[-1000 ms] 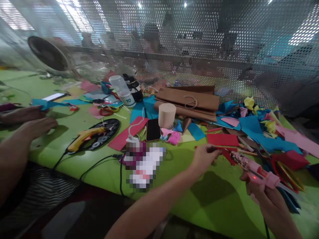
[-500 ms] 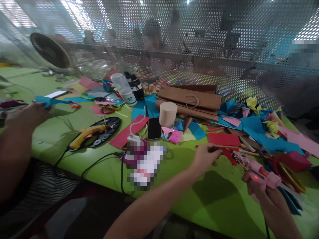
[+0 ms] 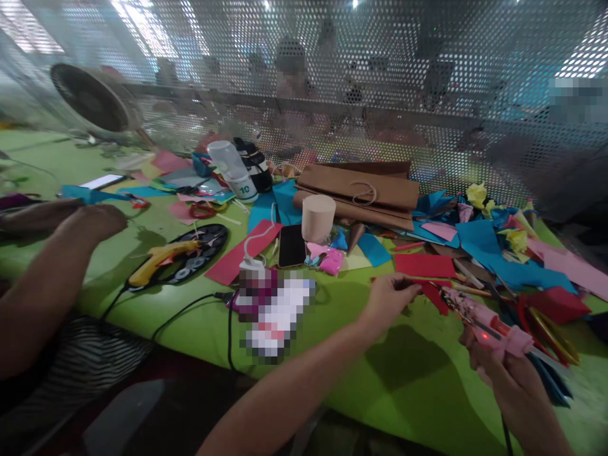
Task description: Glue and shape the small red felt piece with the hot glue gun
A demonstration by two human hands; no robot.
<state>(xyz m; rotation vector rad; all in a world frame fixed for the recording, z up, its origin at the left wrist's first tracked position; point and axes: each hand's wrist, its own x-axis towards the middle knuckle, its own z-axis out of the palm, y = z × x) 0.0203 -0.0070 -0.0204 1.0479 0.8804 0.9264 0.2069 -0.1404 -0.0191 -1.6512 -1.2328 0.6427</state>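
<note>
I see a bright green table [image 3: 418, 380] crowded with craft scraps. Straight ahead of my hands lie blue, red and pink paper sheets, and behind them a stack of flat brown paper bags [image 3: 361, 190] against a perforated metal screen [image 3: 427, 95]. A beige paper cylinder [image 3: 317, 218] stands near a black phone [image 3: 291, 246] lying flat. To the left, a yellow glue gun [image 3: 159, 259] rests on a black oval tray [image 3: 192, 256] that also holds small pale bits. Farther left, another person's hands [image 3: 90, 221] rest on the table beside a blue paper strip [image 3: 88, 195].

My right hand [image 3: 508, 373] is wrapped around a pink glue gun [image 3: 484, 320], low at the right, its tip pointing left over the table; a small red light glows on its body. My left hand [image 3: 387, 297] sits just left of that tip, fingers pressed together, pinching a thin red paper piece [image 3: 427, 288]. Red-handled scissors [image 3: 546, 323] lie just beyond the pink gun.
</note>
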